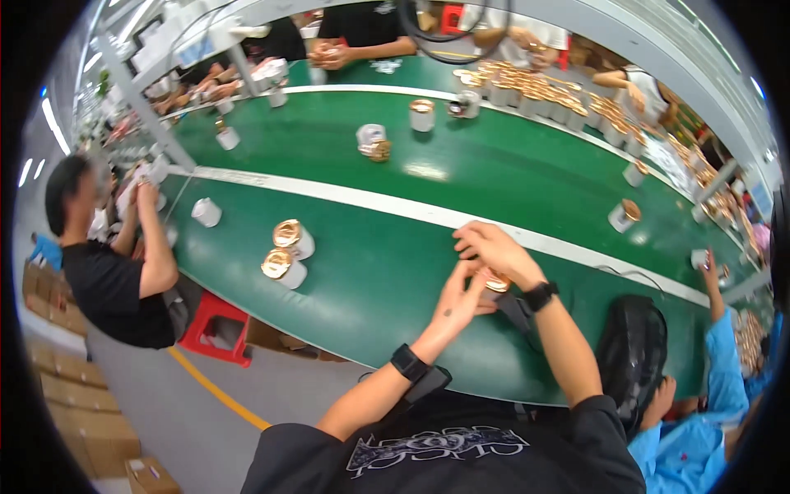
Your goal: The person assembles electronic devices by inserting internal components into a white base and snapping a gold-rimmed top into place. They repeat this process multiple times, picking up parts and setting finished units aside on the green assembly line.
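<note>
A white jar with a shiny gold lid (pixel 495 281) is in my left hand (pixel 457 306), whose fingers wrap round its side just above the green work surface. My right hand (pixel 500 251) is over the far side of the same jar, its fingers loosely bent, slightly apart and pointing left. Nothing shows between those fingers; the thumb is partly hidden. To the left, two more gold-lidded white jars stand close together, the farther jar (pixel 289 234) beside the nearer jar (pixel 280 265). Farther left is a plain white jar (pixel 206 212).
A pale strip (pixel 387 202) separates my side from the green conveyor belt (pixel 329 123), which carries several jars. A black bag (pixel 632 350) lies right of my arm. Co-workers sit left, right and across; many gold-lidded jars (pixel 539 95) line the far side. A red stool (pixel 216 329) stands left.
</note>
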`<state>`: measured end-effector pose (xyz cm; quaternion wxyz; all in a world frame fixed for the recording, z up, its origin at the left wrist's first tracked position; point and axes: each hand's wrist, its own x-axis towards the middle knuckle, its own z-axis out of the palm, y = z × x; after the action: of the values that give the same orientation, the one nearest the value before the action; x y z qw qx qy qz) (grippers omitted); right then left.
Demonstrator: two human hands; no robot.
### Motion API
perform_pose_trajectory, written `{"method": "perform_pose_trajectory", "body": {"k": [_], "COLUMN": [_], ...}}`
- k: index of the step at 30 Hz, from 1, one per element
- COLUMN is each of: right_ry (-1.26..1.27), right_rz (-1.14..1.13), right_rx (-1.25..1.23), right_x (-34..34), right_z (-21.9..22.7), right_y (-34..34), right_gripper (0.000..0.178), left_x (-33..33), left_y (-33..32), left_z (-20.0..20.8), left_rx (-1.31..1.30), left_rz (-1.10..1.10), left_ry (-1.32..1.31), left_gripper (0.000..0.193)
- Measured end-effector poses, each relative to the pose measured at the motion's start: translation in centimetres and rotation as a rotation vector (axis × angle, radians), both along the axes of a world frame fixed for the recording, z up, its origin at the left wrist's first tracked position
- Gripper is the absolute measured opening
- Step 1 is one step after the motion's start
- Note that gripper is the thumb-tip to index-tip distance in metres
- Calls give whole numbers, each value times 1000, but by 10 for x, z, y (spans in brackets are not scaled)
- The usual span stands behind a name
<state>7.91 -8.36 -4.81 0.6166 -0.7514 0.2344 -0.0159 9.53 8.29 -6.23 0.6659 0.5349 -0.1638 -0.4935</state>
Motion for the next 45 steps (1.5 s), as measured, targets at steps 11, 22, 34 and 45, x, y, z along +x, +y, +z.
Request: {"method": "perform_pose_trajectory", "body": {"k": [11, 22, 34, 45], "right_ry": [-330, -145, -172, -310], "right_rz": [-283, -530, -562, -210], "right_rx": [-314, -735, -937, -657], "right_x": [-14, -12, -3, 97], "right_z": [0, -16, 38, -3], "right_y": [-46, -152, -90, -39], "right_gripper": [44, 61, 59, 76], "left_x": [85, 152, 374, 295], "left_y": [-103, -134, -56, -104], "left_z": [2, 5, -32, -8], "left_rx": [-210, 5, 279, -87], "left_rz": [139, 150, 281, -120], "left_ry": [192, -596, -1058, -689], "left_gripper": [44, 57, 76, 74]}}
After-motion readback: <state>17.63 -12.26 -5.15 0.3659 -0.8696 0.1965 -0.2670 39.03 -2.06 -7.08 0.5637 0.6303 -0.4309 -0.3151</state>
